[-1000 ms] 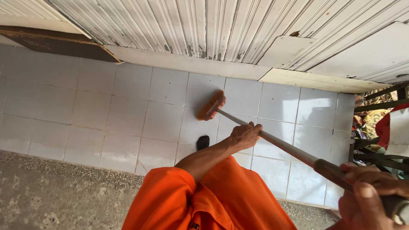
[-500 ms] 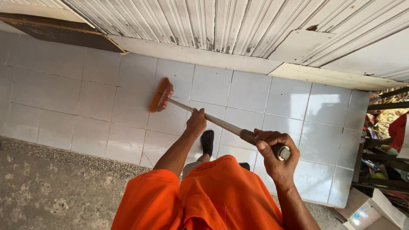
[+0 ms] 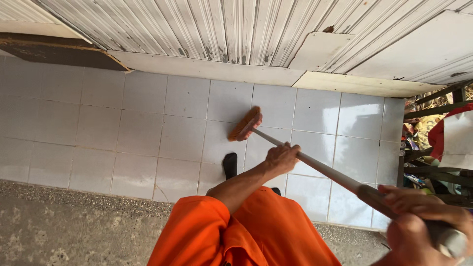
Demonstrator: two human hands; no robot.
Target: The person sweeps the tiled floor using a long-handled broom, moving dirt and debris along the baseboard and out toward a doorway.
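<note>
I hold a long-handled broom with both hands. Its orange bristle head rests on the white tiled floor near the wall. My left hand grips the pale shaft about midway. My right hand is closed around the dark upper end of the handle at the lower right, close to the camera. My orange sleeve and clothing fill the bottom middle. A dark shoe shows on the tiles below the broom head.
A white corrugated shutter with a pale sill runs along the top. A rough concrete strip borders the tiles at the bottom left. Dark metal bars and coloured clutter stand at the right edge.
The broom head swept left, then came back right toward the middle tiles. My right hand pulled the handle end back to the lower right; my left hand followed along.
</note>
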